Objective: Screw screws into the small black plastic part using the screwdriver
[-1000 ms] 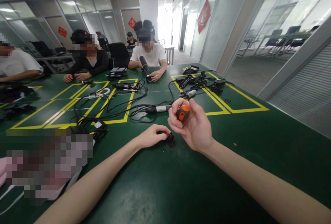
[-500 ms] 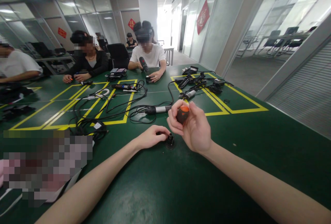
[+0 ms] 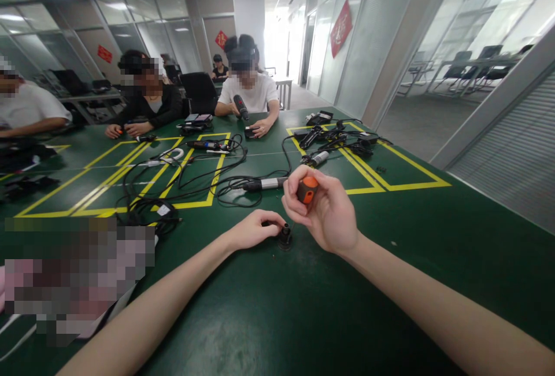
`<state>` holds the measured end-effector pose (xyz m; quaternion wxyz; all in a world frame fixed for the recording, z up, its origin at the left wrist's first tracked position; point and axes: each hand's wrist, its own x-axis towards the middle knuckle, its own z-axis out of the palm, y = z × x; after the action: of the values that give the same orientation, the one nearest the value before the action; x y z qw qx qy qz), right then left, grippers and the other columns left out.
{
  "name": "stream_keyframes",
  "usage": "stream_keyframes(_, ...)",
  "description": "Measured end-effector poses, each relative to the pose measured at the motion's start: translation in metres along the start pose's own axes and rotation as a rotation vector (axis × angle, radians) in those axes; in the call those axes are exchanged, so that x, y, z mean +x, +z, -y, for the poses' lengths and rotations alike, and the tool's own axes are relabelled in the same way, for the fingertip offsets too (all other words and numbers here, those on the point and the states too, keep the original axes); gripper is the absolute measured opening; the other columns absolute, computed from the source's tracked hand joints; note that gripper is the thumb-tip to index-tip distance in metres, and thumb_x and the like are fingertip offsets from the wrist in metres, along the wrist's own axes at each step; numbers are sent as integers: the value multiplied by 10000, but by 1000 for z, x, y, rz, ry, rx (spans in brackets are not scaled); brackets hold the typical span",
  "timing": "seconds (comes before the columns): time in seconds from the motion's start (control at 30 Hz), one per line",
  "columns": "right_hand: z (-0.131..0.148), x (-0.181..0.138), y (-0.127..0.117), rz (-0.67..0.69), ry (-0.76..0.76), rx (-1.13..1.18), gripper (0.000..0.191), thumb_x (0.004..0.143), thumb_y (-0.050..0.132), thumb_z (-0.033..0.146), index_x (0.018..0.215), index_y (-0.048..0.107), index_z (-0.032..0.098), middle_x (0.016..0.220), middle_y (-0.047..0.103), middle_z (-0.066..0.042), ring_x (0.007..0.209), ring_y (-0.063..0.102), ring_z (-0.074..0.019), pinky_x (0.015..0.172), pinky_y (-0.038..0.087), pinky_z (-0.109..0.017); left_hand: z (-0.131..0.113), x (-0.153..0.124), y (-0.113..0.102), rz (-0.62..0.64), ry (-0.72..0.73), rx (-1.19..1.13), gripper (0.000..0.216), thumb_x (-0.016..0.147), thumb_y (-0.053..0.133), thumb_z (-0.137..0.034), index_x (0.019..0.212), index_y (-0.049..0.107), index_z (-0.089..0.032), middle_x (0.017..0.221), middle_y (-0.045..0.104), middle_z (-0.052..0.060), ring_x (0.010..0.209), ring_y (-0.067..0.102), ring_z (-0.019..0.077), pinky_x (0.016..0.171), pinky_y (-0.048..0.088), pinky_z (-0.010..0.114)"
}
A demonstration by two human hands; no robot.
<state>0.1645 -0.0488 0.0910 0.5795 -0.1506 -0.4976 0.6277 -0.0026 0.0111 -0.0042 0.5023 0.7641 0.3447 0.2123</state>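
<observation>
My right hand [image 3: 332,214] is closed round the dark grey and orange handle of a screwdriver [image 3: 308,189], whose butt end faces me. Its shaft is mostly hidden behind my fingers. Lower and to the left, my left hand [image 3: 255,229] is bent with thumb and fingers at a small black part [image 3: 285,238]. That part stands upright on the green table [image 3: 260,306], with a round wide base and a narrow hollow top. More of something black shows between my left fingers and thumb.
Beyond my hands lie a silver and black tool [image 3: 264,184] and tangled black cables [image 3: 151,208]. Yellow tape [image 3: 416,186] marks areas on the table. Black devices [image 3: 321,136] lie at the far right. Across the table, a co-worker [image 3: 249,89] holds a power drill [image 3: 240,107].
The screwdriver handle has turned in my right hand, so an orange patch now shows on its side. My right hand has shifted very slightly; the left stays still at the black part.
</observation>
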Motion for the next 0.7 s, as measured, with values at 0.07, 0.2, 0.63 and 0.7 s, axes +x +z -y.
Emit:
stream_keyframes(0.07, 0, -1, 1, 10, -6, 12, 269, 905, 538, 463, 802, 533, 215, 536, 425, 64, 425, 270, -86, 403, 206, -207, -1, 0, 0, 8, 6, -6, 316, 754, 568, -166, 973, 795, -147, 987, 799, 36, 963, 700, 219, 1000, 508, 331)
stream_keyframes(0.2, 1, -1, 0, 18, -16, 16, 195, 900, 550, 393, 821, 456, 241, 547, 464, 80, 388, 300, -80, 409, 210, -206, -2, 0, 0, 14, 29, -14, 300, 752, 565, -173, 948, 791, -143, 973, 794, 43, 966, 699, 228, 988, 512, 329)
stream_keyframes(0.63, 3, 1, 0, 38, -8, 39, 252, 900, 513, 421, 759, 529, 212, 510, 368, 68, 442, 224, -89, 431, 198, -214, -2, 0, -1, 32, 34, -43, 260, 774, 590, -193, 948, 772, -131, 925, 781, 42, 903, 682, 211, 937, 507, 309)
stream_keyframes(0.7, 3, 0, 0, 43, -14, 46, 186, 875, 516, 397, 804, 506, 226, 515, 398, 70, 439, 236, -94, 440, 206, -215, -2, 1, -1, 32, 30, -43, 298, 768, 587, -191, 990, 775, -122, 961, 786, 53, 928, 689, 220, 973, 502, 325)
